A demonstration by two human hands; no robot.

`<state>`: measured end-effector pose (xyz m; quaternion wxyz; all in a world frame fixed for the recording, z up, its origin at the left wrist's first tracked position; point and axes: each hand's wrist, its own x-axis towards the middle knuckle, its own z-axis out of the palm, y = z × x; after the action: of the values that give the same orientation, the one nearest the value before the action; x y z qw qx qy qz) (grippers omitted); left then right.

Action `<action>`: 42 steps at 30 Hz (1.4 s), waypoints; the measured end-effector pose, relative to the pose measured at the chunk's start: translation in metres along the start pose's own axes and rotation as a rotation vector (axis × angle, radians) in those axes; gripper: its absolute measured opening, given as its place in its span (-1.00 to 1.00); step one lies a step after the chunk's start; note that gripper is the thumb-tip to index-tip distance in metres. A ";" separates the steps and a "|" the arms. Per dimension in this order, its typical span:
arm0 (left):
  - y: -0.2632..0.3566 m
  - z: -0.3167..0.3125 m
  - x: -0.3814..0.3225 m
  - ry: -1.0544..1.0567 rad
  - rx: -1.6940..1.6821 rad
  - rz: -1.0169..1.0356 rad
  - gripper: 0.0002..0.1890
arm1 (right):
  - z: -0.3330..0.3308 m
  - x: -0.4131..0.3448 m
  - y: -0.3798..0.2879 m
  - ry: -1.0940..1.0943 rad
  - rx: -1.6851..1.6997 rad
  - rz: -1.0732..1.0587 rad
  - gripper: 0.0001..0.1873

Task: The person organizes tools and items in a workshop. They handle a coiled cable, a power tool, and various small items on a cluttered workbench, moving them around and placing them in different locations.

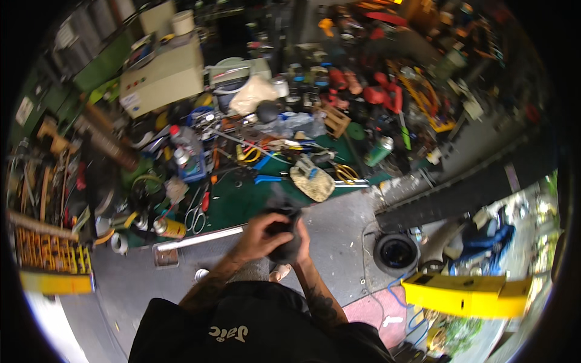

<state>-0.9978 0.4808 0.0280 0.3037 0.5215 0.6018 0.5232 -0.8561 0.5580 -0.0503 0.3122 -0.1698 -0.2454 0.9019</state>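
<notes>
A dark, rounded object [285,248], blurred and of unclear kind, is held between both hands just in front of the body, near the workbench's front edge. My left hand [265,238] grips it from its left side, with the fingers and thumb curled over its top. On the opposite side, my right hand [303,242] holds it with the fingers raised along it. Beyond the hands, blue-handled pliers [268,179] and a yellowish fabric pad or glove [313,183] lie on the green bench top [236,199].
Scissors [196,220], a yellow spray can [170,228] and a green can [380,152] are near the bench edge. Red power tools [383,94] and a beige box [163,75] stand behind. A tire [396,254] and a yellow cabinet [463,295] are on the right.
</notes>
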 end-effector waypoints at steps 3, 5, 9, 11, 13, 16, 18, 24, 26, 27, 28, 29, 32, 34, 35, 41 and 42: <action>0.009 0.027 0.010 0.276 -0.167 -0.079 -0.58 | 0.027 0.039 -0.005 0.183 0.125 0.113 -0.39; 0.007 0.042 0.023 0.344 -0.038 -0.023 -0.58 | 0.018 0.053 -0.009 0.261 -0.250 -0.060 -0.44; 0.005 0.044 0.056 0.249 0.010 0.011 -0.54 | -0.006 0.082 -0.029 0.345 -0.772 -0.291 -0.46; 0.003 0.034 0.063 0.066 -0.079 0.009 -0.48 | -0.006 0.098 -0.058 0.471 -0.479 -0.068 -0.42; -0.003 0.019 0.065 -0.075 0.045 0.243 -0.28 | 0.007 0.111 -0.085 0.453 -0.630 -0.195 -0.40; -0.028 0.004 0.076 0.171 -0.719 -0.291 -0.24 | 0.033 0.114 -0.103 0.200 -0.482 -0.107 -0.35; -0.048 0.007 0.087 0.213 -1.498 -0.453 -0.26 | 0.049 0.116 -0.087 -0.115 -1.202 -0.020 -0.22; -0.111 0.025 0.109 0.140 -1.684 -0.204 -0.19 | 0.067 0.141 -0.025 0.055 -1.500 -0.464 -0.58; -0.130 0.025 0.110 0.234 -1.558 -0.178 -0.17 | 0.068 0.152 -0.019 0.266 -1.220 -0.240 -0.66; -0.137 0.024 0.108 0.207 -1.477 -0.227 -0.16 | 0.068 0.156 -0.017 0.349 -1.068 -0.118 -0.68; -0.145 0.024 0.110 0.177 -1.499 -0.177 -0.15 | 0.067 0.164 -0.017 0.483 -1.032 -0.167 -0.63; -0.151 0.024 0.109 0.190 -1.523 -0.187 -0.14 | 0.067 0.171 -0.015 0.572 -0.838 -0.011 -0.58; -0.165 0.014 0.112 0.317 -1.523 -0.179 -0.12 | 0.066 0.189 -0.015 0.686 -0.297 0.191 -0.47; -0.173 -0.001 0.112 0.371 -1.495 -0.219 -0.18 | 0.067 0.200 -0.016 0.710 0.074 0.160 -0.43; -0.178 -0.011 0.112 0.384 -1.333 -0.294 -0.22 | 0.065 0.209 -0.021 0.533 -0.218 0.163 -0.41; -0.196 -0.078 0.065 0.594 -0.563 -0.584 -0.47 | -0.005 0.269 -0.132 0.145 -1.574 -0.361 -0.36; -0.196 -0.086 0.059 0.615 -0.363 -0.621 -0.48 | -0.027 0.290 -0.159 0.261 -1.788 -0.485 -0.48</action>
<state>-1.1531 0.5274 -0.1239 0.3399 0.0762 0.6901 0.6343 -0.9841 0.8635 -0.0301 0.2705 -0.3910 -0.8398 0.2622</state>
